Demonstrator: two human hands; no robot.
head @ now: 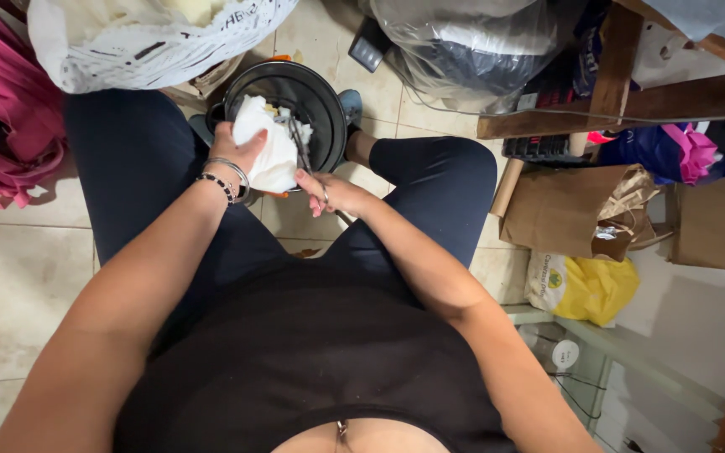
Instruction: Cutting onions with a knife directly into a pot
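**Cutting white cloth over a black bin**

Pale floor tiles (18,277) carry everything in this crowded corner, with the seated person's dark-trousered legs spread across them. Between the knees stands a round black bin (329,109), and a wad of white cloth (268,151) is held right over its near rim. The left hand (241,151), wearing a metal bangle and a beaded bracelet (226,180) at the wrist, is closed around the cloth's left side. The right hand (329,195) is closed on the handles of a pair of scissors (299,143), whose blades point up and away into the cloth. Pale scraps lie inside the bin behind the cloth.

Beyond the bin's far-left rim, a large white printed plastic bag (144,42) bulges over the person's left knee, and a pink fabric bag (2,109) sits at the picture's left edge. Past the bin's far-right rim lies a clear plastic sack (463,42) of dark material. Right of the right knee, a wooden frame (631,96) stands over a crumpled brown paper bag (572,210), with a yellow plastic bag (589,289) just in front of it and purple and pink cloth (673,151) behind.
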